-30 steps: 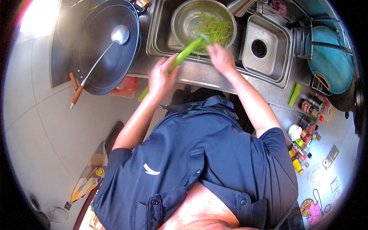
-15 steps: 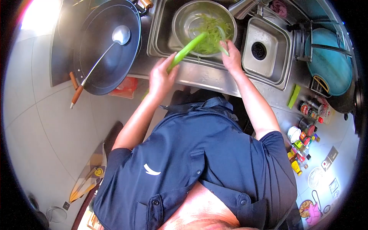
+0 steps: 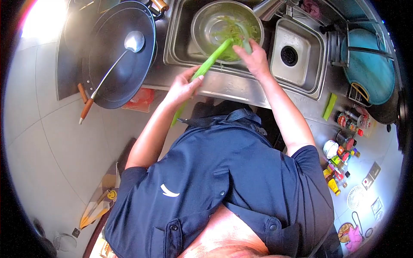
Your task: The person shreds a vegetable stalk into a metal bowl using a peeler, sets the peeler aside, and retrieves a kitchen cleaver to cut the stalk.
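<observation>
My left hand (image 3: 186, 87) is wrapped round a long green vegetable stalk (image 3: 211, 60). The stalk's upper end reaches over a steel bowl (image 3: 198, 39), and its lower end sticks out below the hand. In my right hand (image 3: 257, 61) is a pale peeler (image 3: 246, 42), held close to the stalk's upper end; blur and my fingers hide part of it. Thin green peelings (image 3: 230, 30) lie in the bowl, which sits in the left basin of the sink (image 3: 180, 47).
A large dark wok (image 3: 109, 64) with a wooden-handled ladle (image 3: 134, 41) stands left. To the right are a smaller basin (image 3: 297, 75), a short green piece (image 3: 330, 106), several sauce bottles (image 3: 346, 121) and a rack holding a blue-green round board (image 3: 365, 73).
My right hand has moved slightly up and left with the peeler, nearer the stalk. My left hand has shifted a little, and more of the stalk's lower end shows below it.
</observation>
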Motion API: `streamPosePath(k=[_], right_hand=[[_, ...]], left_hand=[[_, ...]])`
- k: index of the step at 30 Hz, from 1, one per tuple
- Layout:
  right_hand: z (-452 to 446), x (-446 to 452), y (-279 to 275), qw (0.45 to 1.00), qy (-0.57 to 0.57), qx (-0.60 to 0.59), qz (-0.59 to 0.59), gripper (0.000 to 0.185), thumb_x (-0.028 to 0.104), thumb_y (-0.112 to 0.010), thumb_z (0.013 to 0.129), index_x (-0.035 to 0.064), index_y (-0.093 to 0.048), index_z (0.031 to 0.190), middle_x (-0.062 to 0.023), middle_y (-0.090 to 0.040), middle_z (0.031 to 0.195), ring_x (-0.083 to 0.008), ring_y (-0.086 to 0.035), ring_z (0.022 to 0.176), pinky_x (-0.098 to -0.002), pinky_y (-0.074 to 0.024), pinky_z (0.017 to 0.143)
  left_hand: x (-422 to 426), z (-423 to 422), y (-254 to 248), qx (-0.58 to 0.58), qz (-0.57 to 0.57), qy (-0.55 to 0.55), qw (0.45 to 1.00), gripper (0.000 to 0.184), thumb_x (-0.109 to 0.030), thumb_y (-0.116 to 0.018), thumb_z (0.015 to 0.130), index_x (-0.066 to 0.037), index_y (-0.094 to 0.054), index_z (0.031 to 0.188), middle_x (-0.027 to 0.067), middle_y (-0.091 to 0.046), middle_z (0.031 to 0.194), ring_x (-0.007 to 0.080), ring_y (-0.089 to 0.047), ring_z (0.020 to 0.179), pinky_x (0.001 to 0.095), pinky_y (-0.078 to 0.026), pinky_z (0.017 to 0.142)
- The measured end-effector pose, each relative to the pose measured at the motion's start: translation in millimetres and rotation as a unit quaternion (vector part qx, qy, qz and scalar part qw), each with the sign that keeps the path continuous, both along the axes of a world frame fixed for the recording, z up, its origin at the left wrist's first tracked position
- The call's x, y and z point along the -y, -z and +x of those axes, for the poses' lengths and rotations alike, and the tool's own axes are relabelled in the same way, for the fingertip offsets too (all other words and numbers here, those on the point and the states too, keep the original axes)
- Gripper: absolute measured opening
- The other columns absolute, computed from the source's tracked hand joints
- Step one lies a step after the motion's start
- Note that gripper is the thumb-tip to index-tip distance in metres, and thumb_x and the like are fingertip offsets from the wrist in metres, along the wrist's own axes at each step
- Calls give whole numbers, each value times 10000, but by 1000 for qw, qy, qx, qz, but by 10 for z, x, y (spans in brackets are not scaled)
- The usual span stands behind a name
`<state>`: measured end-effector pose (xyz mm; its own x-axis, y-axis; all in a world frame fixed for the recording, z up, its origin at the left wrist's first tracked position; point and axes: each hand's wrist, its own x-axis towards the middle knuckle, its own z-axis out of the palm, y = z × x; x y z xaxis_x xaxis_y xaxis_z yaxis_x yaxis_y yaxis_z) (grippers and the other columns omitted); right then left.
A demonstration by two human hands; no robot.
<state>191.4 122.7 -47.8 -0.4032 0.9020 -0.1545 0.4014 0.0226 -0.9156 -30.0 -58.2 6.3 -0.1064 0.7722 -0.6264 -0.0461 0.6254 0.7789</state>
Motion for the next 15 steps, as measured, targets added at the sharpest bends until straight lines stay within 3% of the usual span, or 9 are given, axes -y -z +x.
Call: streamPosePath(k=[8,11,14,15], right_hand=[[-53,-19,10,999,-6,43,-17,427,394,-713,932,57,-699,1193,-160,-752,968,-223,-715,897,-343,-533,823],[-11,-73,41,999,1,52,15,383,371,-695,944,60,-700,1168,-187,-746,967,-285,-727,894,-371,-541,815],[27,-204,163,986,81,87,116,383,378,-701,933,56,-700,1142,-226,-730,993,-415,-699,954,-444,-543,821],[55,-234,169,986,81,87,116,383,378,-701,933,56,-700,1142,-226,-730,993,-415,-699,954,-444,-543,821]], left_hand=[[16,-40,-39,12,1,12,1000,525,-264,-663,994,-82,-528,1468,-21,-617,856,61,-534,620,220,-433,523],[38,-83,-52,78,-23,-6,997,511,-276,-642,1001,-89,-532,1463,-10,-620,837,74,-547,615,225,-436,520],[33,-92,-129,153,-55,-46,986,481,-284,-600,1013,-95,-538,1451,13,-626,814,97,-563,607,230,-439,517],[27,-94,-154,187,-71,-67,977,463,-287,-571,1021,-98,-542,1443,26,-628,802,109,-570,603,232,-441,516]])
